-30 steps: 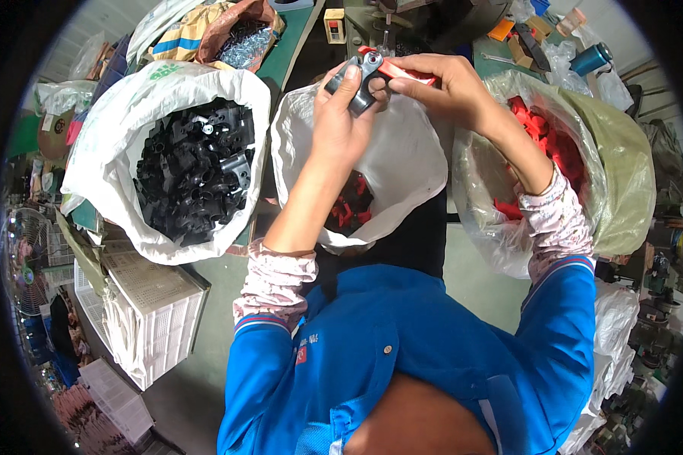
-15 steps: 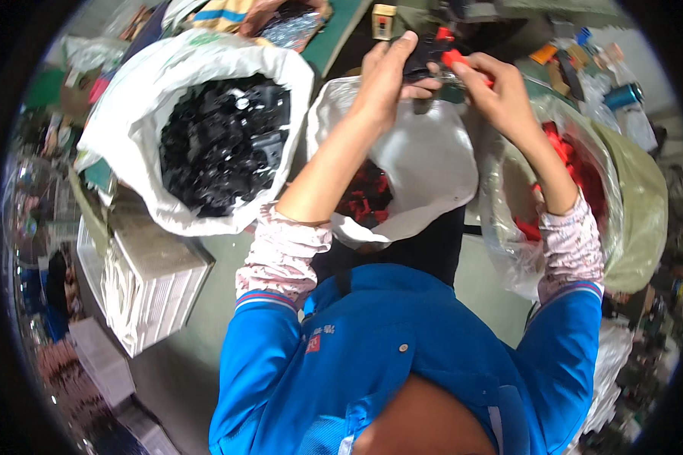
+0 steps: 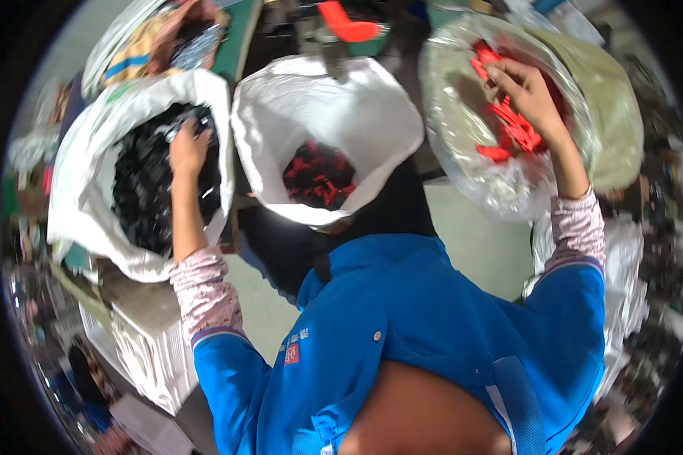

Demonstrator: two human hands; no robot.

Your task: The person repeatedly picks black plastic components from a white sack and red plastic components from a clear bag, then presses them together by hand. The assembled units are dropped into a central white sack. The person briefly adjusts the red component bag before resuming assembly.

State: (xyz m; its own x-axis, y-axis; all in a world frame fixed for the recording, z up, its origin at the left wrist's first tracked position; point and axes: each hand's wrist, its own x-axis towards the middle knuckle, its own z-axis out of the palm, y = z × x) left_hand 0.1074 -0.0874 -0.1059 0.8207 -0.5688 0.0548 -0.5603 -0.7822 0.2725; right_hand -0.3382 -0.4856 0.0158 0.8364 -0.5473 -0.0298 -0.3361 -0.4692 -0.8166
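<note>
My left hand (image 3: 188, 152) reaches into a white sack (image 3: 80, 186) full of shiny black plastic parts (image 3: 140, 182). Its thumb and forefinger are apart over the parts, the tips partly lost among them. On the right, my right hand (image 3: 530, 95) is inside a clear plastic bag (image 3: 451, 83) of red plastic parts (image 3: 517, 130). Its fingers are closed at one red plastic part (image 3: 483, 54), above the rest. Between the hands stands another white sack (image 3: 372, 98), with mixed red and black pieces (image 3: 319, 176) at its bottom.
Beyond the middle sack a bent red piece (image 3: 349, 26) shows at a dark metal fixture (image 3: 319, 38). An olive sack (image 3: 615, 121) surrounds the clear bag. Stacked pale sheets (image 3: 152, 356) stand at the lower left. A striped, tan bag (image 3: 140, 53) lies far left.
My hands were together above the middle sack with a black and a red part. They have parted, the left into the black parts, the right into the red ones. The view has shifted.
</note>
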